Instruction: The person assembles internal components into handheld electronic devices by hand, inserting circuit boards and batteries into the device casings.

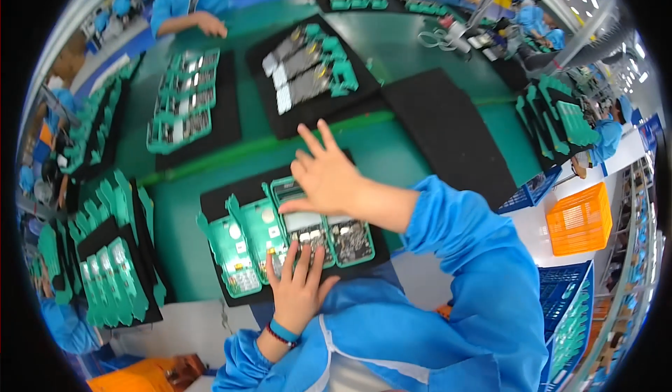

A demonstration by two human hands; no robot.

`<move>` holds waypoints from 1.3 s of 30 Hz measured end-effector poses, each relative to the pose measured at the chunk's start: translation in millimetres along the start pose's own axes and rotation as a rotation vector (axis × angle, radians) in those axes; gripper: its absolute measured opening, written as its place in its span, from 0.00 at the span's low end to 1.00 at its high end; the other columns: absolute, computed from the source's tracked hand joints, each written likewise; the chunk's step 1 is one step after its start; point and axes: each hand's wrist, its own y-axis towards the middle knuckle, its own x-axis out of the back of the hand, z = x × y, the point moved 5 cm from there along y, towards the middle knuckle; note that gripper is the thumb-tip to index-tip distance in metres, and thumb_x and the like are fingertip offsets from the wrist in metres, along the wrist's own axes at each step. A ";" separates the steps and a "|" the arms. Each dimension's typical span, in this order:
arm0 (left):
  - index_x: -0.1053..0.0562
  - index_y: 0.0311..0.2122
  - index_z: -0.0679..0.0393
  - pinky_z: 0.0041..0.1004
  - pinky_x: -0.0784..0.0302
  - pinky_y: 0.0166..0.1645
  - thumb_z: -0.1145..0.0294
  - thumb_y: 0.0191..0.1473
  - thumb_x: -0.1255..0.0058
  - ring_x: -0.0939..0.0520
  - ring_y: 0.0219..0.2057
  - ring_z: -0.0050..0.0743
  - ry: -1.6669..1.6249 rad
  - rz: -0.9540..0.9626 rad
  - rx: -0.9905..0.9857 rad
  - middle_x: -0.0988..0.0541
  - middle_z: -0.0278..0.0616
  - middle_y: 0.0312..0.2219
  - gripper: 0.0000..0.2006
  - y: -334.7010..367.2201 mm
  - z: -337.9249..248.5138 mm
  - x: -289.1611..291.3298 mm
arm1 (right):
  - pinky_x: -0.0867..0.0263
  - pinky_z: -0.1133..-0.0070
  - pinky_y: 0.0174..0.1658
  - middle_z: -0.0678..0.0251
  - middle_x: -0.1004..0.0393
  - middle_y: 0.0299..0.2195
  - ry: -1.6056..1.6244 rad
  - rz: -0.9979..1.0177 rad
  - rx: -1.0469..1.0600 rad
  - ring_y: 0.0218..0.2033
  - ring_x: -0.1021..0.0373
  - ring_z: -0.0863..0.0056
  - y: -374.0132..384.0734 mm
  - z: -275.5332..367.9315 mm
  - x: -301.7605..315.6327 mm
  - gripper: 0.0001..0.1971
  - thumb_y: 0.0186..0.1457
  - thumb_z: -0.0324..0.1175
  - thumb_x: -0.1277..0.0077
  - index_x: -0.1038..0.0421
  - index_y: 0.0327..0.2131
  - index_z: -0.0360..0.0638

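In front of me, several green plastic housings (240, 252) lie side by side on a black mat (218, 203). The two on the right hold exposed circuit boards (352, 241); one has a pale grey rectangular panel (297, 222) near its top. My left hand (296, 295) lies over the lower part of the middle housings, fingers spread and fingertips on or just above the boards. My right hand (327, 178) reaches across their upper end, with its fingers apart and thumb near the grey panel. Nothing shows in either hand, though whether the right one touches a housing I cannot tell.
Beyond a green ridge on the bench, more housings (189, 101) and grey-panelled parts (301, 70) sit on black mats. A bare black mat (455, 136) lies to the right. Stacked housings (112, 266) stand left. An orange crate (579, 218) is at right; co-workers' hands (210, 24) are across the bench.
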 end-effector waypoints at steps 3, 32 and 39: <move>0.25 0.56 0.53 0.55 0.40 0.63 0.65 0.49 0.36 0.27 0.57 0.45 -0.016 -0.053 -0.049 0.25 0.44 0.51 0.26 3.9 -1.0 6.5 | 0.70 0.39 0.67 0.45 0.22 0.38 0.003 0.236 -0.041 0.64 0.46 0.36 8.1 3.2 4.7 0.47 0.54 0.75 0.64 0.24 0.38 0.29; 0.37 0.64 0.47 0.40 0.24 0.60 0.52 0.70 0.64 0.26 0.60 0.37 -2.253 -0.383 0.584 0.29 0.35 0.61 0.22 -43.9 51.2 19.9 | 0.30 0.74 0.48 0.57 0.23 0.42 1.401 -0.043 -0.617 0.44 0.26 0.71 -55.9 42.7 58.4 0.35 0.49 0.47 0.30 0.31 0.54 0.35; 0.40 0.66 0.58 0.43 0.43 0.71 0.51 0.69 0.62 0.36 0.66 0.44 -2.370 -0.359 0.542 0.35 0.44 0.64 0.28 -42.4 47.2 1.0 | 0.26 0.69 0.41 0.51 0.23 0.39 0.969 -0.172 -0.560 0.39 0.22 0.58 -62.2 59.7 98.0 0.38 0.43 0.44 0.27 0.33 0.53 0.31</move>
